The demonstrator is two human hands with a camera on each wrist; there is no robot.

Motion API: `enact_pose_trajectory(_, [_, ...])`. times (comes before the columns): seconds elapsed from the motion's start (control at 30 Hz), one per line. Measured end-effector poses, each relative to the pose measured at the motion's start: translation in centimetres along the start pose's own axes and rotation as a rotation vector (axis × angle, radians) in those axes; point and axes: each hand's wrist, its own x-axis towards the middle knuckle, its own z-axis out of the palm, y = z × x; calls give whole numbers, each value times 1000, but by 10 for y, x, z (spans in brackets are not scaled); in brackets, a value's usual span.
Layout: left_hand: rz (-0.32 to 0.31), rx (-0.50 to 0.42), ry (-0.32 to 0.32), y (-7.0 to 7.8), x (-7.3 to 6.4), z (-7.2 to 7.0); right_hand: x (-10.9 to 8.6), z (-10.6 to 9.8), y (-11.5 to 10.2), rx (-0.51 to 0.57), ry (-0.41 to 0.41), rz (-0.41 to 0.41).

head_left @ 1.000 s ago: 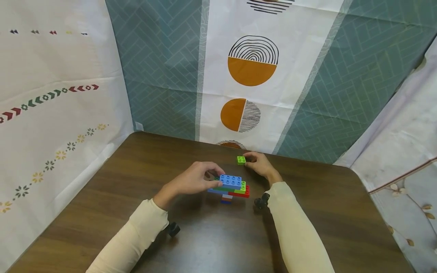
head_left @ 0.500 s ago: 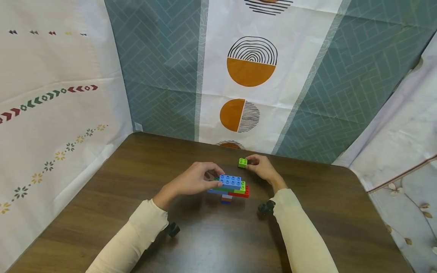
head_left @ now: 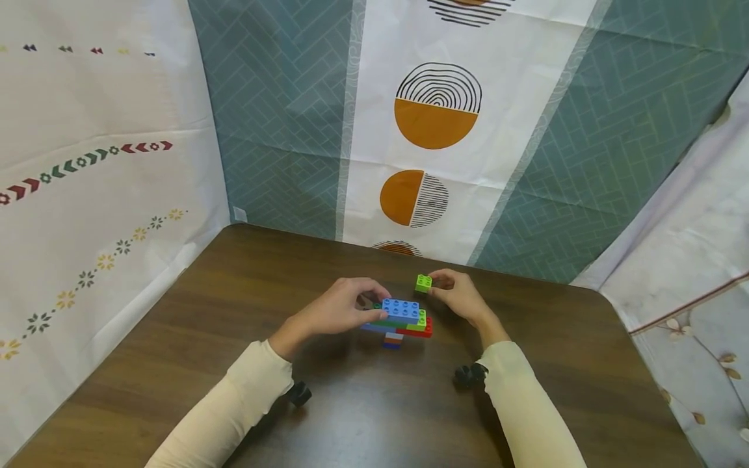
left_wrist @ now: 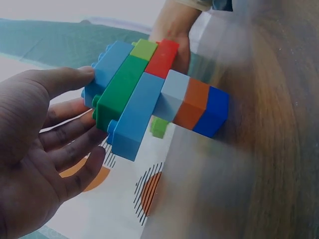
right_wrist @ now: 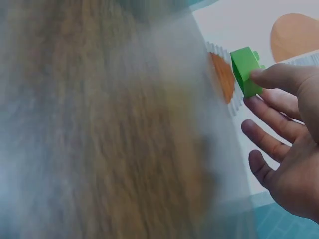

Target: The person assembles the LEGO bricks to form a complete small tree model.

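A stack of toy bricks (head_left: 400, 311) stands upright on the table, topped by a light blue brick (left_wrist: 108, 67). Below it come a green brick (left_wrist: 122, 94) beside a lime one, then a light blue and a red brick (left_wrist: 163, 57). A narrow column of pale, orange and dark blue bricks (left_wrist: 213, 112) forms the foot. My left hand (head_left: 345, 309) holds the stack's upper left end between thumb and fingers. Beyond the stack, my right hand (head_left: 462, 296) pinches a small lime green brick (right_wrist: 245, 71) between thumb and fingertips, studs up in the head view.
The brown wooden table (head_left: 374, 416) runs back to a patterned cloth (head_left: 281, 162) hung behind it. A white printed cloth (head_left: 105, 214) borders the left side, and another pale cloth (head_left: 690, 260) the right. Black devices sit at both wrists.
My right hand has brought the lime green brick a little toward me and to the right. The left hand keeps its hold on the stack, and the head view has shifted slightly.
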Motion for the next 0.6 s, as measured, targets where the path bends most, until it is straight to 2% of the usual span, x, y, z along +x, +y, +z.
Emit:
enact_pose_trajectory(0.37, [-1,20,49,2,1,8,-34,-19,-23,16,64,-51])
enact_pose_trajectory(0.6, [9,31,75,3,3,15,-53,-30,-38,0,106,-120])
